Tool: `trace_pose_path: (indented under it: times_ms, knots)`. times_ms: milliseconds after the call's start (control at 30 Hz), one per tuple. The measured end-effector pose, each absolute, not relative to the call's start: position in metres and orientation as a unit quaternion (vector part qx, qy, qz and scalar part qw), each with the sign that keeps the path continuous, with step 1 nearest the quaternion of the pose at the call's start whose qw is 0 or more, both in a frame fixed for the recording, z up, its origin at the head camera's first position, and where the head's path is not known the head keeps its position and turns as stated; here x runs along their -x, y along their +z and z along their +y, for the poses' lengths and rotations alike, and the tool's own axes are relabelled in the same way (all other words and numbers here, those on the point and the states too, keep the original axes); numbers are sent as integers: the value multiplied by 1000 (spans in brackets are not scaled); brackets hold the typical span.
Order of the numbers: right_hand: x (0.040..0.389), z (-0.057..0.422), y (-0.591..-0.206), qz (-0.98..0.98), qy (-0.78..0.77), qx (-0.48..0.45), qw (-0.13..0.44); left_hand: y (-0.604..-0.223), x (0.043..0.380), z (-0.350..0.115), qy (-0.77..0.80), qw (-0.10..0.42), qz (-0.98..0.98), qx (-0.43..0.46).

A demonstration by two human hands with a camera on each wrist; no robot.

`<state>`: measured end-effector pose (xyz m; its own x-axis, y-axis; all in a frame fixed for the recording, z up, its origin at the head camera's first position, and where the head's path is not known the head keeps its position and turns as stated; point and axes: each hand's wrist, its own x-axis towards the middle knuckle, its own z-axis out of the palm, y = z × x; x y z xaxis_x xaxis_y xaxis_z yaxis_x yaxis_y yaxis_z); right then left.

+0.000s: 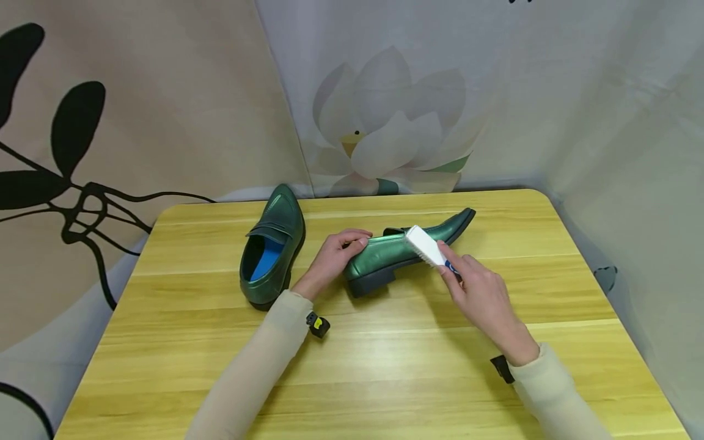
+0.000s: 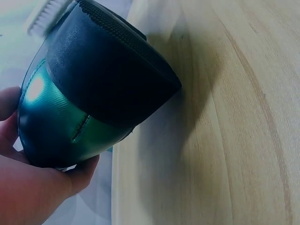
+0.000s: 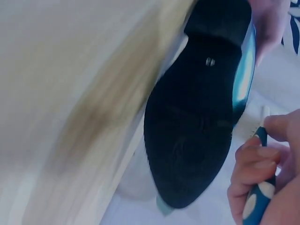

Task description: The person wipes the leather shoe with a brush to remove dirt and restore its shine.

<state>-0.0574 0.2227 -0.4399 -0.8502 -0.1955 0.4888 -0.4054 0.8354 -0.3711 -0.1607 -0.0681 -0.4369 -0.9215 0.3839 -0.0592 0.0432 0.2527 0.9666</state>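
My left hand (image 1: pixel 334 255) grips a green loafer (image 1: pixel 379 256) at its heel end, thumb over the collar. The shoe is tilted, with its toe pointing to the right. In the left wrist view its black heel (image 2: pixel 108 70) faces the camera, and the right wrist view shows the dark sole (image 3: pixel 192 122). My right hand (image 1: pixel 484 296) holds a white-headed brush (image 1: pixel 426 245) with a blue and white handle (image 3: pixel 258 201). The brush's bristles overlap the near side of the shoe in the head view.
A second green loafer (image 1: pixel 283 211) with a blue insole stands upright left of my left hand, toe toward the back. The wooden table (image 1: pixel 385 379) ends at a fabric backdrop (image 1: pixel 220 110) printed with a lotus and dark leaves.
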Motion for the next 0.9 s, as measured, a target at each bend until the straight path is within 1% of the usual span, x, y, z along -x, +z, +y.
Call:
trace_pose_path:
  times_ms: [200,333,467,733,800,900]
  knots:
    - [63,247,-427,-946,224,-100,212,-435,159,-69,586,137,784,-152]
    - [69,263,-419,-952,210,-78,207,-433,157,-69,582,133,785,-166]
    - [77,277,-410,-961,199,-65,179,-432,157,-69,577,130,787,-174]
    - [102,300,-389,-980,167,-40,101,-431,156,-69,560,128,797,-185]
    - [108,304,-386,-983,160,-36,87,-431,156,-69,556,127,800,-189]
    - [113,307,-385,-984,156,-29,83,-431,156,-70,550,126,803,-192]
